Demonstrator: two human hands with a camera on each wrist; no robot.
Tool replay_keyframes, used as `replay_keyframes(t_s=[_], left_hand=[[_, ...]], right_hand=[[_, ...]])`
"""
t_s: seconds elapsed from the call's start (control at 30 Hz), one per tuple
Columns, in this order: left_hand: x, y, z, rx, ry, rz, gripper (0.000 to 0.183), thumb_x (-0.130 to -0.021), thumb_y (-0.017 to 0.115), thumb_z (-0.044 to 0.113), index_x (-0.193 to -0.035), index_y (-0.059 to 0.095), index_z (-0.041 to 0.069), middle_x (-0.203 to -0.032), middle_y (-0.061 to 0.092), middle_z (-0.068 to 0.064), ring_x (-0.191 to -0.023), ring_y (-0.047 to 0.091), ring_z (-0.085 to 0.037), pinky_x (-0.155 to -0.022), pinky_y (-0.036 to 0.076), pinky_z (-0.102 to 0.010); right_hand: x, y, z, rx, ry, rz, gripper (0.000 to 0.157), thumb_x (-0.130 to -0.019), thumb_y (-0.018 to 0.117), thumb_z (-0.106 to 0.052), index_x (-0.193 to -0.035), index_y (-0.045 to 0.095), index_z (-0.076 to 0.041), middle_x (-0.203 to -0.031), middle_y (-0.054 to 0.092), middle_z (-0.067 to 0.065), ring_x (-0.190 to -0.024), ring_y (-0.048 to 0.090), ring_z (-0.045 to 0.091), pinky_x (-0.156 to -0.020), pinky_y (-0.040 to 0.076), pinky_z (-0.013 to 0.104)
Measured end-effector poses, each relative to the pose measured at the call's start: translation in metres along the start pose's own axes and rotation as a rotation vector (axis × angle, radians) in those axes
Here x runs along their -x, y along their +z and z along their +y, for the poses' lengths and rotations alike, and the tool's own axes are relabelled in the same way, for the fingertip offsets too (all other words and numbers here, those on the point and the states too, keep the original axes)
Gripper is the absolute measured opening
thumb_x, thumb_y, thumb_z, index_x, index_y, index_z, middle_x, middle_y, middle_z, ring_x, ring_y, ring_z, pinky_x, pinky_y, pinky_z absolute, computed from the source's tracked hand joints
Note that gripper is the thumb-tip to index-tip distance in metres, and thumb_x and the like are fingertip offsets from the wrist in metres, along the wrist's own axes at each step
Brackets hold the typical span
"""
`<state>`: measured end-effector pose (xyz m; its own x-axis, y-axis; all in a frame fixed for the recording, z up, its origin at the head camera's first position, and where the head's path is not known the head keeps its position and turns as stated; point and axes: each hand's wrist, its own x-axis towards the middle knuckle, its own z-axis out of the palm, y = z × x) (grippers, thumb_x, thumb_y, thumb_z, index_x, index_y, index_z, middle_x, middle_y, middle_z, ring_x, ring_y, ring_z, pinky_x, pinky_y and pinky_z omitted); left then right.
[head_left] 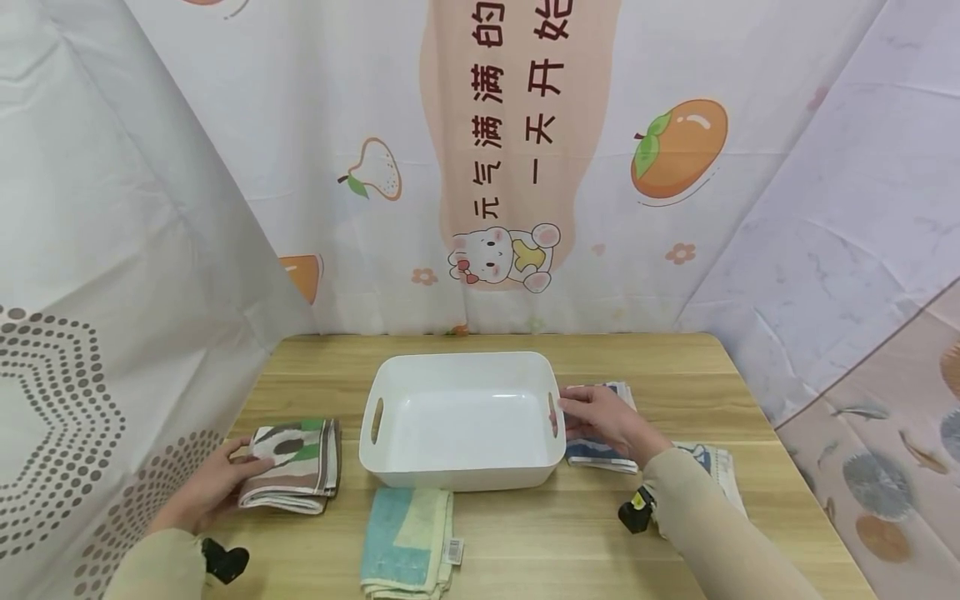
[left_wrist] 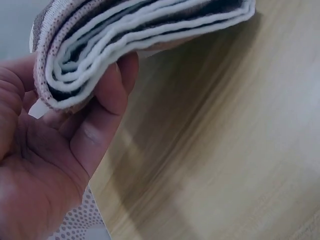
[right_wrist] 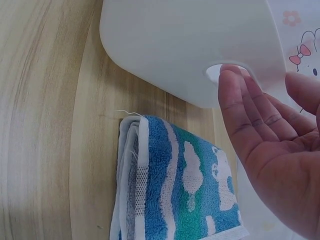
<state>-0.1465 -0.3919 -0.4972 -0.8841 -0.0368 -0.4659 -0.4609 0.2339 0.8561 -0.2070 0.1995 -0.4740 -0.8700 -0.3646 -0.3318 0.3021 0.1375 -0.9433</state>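
My left hand [head_left: 213, 482] grips the left edge of a folded brown, white and green towel [head_left: 296, 465], with its thumb on top. In the left wrist view, bent fingers [left_wrist: 107, 100] lie beneath the towel's stacked layers [left_wrist: 150, 35]. A white plastic basket [head_left: 465, 478] with handle holes stands at the table's middle. At its right side, my right hand [head_left: 607, 417] holds the handle rim, fingertips at the hole and thumb by the upper edge. Under that hand lies a folded blue, green and white towel [right_wrist: 187, 180], partly hidden in the head view.
A folded blue and yellow towel [head_left: 405, 533] with a tag lies in front of the basket. Another white and blue towel [head_left: 723, 475] sits at the right, partly behind my right forearm. Printed curtains [head_left: 360, 225] hang behind the wooden table [head_left: 540, 542] and at both sides.
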Motion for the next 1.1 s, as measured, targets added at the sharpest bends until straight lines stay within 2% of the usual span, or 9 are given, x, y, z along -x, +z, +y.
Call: replay_keyframes(t_s=[0.33,0.57,0.77,0.9,1.1], left_hand=[[0.003,-0.004,0.014,0.043,0.049,-0.03,0.056,-0.088,0.068,0.021,-0.13,0.032,0.009,-0.103,0.062,-0.007,-0.083,0.065,-0.024,-0.066,0.055,-0.041],[0.006,-0.003,0.028,0.064,0.105,-0.058,0.052,-0.09,0.066,0.02,-0.131,0.034,0.014,-0.108,0.059,-0.007,-0.085,0.064,-0.022,-0.067,0.055,-0.04],[0.005,-0.002,0.041,0.094,0.152,-0.082,0.042,-0.091,0.065,0.016,-0.124,0.038,0.017,-0.106,0.059,-0.006,-0.077,0.062,-0.018,-0.059,0.054,-0.035],[0.005,0.001,0.053,0.101,0.172,-0.095,0.043,-0.091,0.065,0.016,-0.124,0.039,0.018,-0.104,0.061,-0.006,-0.071,0.061,-0.017,-0.053,0.052,-0.033],[0.005,0.004,0.068,0.17,0.213,-0.151,0.044,-0.093,0.06,0.011,-0.129,0.036,0.018,-0.11,0.062,-0.004,-0.08,0.063,-0.019,-0.057,0.054,-0.035]], right_hand=[[0.004,0.002,-0.004,-0.002,-0.007,-0.013,0.047,-0.098,0.054,-0.019,-0.136,0.043,0.005,-0.114,0.061,0.022,-0.098,0.062,0.035,-0.087,0.048,0.052],[0.004,0.003,-0.004,0.011,0.005,0.009,0.046,-0.097,0.055,-0.02,-0.135,0.045,0.004,-0.111,0.062,0.02,-0.097,0.062,0.035,-0.084,0.051,0.048],[0.004,0.003,-0.004,0.01,0.007,0.01,0.047,-0.097,0.056,-0.021,-0.135,0.044,0.004,-0.112,0.062,0.02,-0.097,0.062,0.035,-0.083,0.052,0.047],[0.003,0.002,-0.003,0.003,0.002,-0.003,0.048,-0.097,0.055,-0.021,-0.136,0.044,0.004,-0.114,0.061,0.023,-0.099,0.061,0.036,-0.081,0.053,0.045],[0.003,0.002,-0.004,0.003,0.006,-0.013,0.048,-0.097,0.054,-0.021,-0.136,0.043,0.004,-0.114,0.06,0.024,-0.1,0.061,0.037,-0.079,0.054,0.043]])
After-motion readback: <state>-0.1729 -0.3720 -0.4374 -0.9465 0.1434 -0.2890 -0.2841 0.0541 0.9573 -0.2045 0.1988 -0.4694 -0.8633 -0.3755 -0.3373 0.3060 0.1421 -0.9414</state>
